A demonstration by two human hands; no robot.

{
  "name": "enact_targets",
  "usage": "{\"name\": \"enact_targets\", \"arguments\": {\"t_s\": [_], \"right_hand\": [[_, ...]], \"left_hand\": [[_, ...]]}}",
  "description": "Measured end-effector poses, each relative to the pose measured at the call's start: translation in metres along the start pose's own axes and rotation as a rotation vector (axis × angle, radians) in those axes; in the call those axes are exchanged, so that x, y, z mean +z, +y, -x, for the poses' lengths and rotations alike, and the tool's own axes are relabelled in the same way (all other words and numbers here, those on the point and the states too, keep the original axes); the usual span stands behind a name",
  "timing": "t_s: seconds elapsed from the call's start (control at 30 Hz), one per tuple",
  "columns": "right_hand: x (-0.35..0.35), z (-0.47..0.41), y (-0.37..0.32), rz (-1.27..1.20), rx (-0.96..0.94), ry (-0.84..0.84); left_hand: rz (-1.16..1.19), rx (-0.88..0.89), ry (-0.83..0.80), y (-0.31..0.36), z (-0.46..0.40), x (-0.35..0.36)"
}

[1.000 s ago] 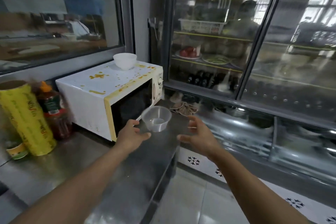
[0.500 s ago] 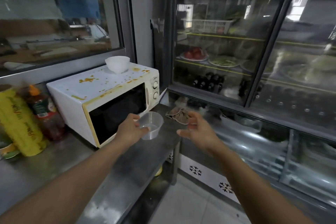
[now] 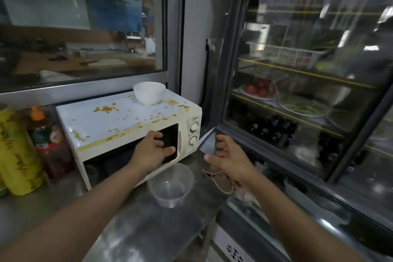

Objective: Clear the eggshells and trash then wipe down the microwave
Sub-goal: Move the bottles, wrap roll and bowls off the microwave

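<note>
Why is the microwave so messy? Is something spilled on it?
Yes. The white microwave has yellow-orange splatters across its top, around the white bowl, and a smear running along the upper edge of its door. Brown eggshells also lie loose on the steel counter to its right, next to an empty clear plastic cup.

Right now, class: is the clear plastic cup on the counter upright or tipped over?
Upright. The clear plastic cup stands on the steel counter, its open rim facing up, and neither hand touches it.

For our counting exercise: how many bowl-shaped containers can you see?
2: a white bowl on top of the microwave, a clear plastic bowl on the counter before it.
</note>
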State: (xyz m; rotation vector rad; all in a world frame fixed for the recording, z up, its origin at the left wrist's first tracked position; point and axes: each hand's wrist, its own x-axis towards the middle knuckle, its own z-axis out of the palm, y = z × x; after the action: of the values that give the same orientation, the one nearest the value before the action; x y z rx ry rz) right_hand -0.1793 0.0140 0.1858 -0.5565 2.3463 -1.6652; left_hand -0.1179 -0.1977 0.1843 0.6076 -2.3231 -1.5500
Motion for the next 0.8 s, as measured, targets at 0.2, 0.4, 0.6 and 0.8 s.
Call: {"name": "enact_targets", "arguments": {"t_s": [0.2,0.4,0.6,0.8], "right_hand": [[0.000,-0.075,-0.021,0.088,-0.090,-0.091],[0.010,-0.161,-0.030,0.084,-0.201,-0.223],[0.024,-0.257,-0.048,0.090,-0.300,-0.373],[0.051,-0.335,-0.061,0.147,-0.352,-0.433]], "left_hand": [[-0.089,0.031,0.167,0.018,-0.029,-0.011],[-0.063,-0.003,0.327,0.034,-0.064,-0.011],[-0.049,-0.095,0.506,0.049,-0.103,-0.005],[-0.102,-0.193,0.622,0.058,-0.142,-0.002]]}}
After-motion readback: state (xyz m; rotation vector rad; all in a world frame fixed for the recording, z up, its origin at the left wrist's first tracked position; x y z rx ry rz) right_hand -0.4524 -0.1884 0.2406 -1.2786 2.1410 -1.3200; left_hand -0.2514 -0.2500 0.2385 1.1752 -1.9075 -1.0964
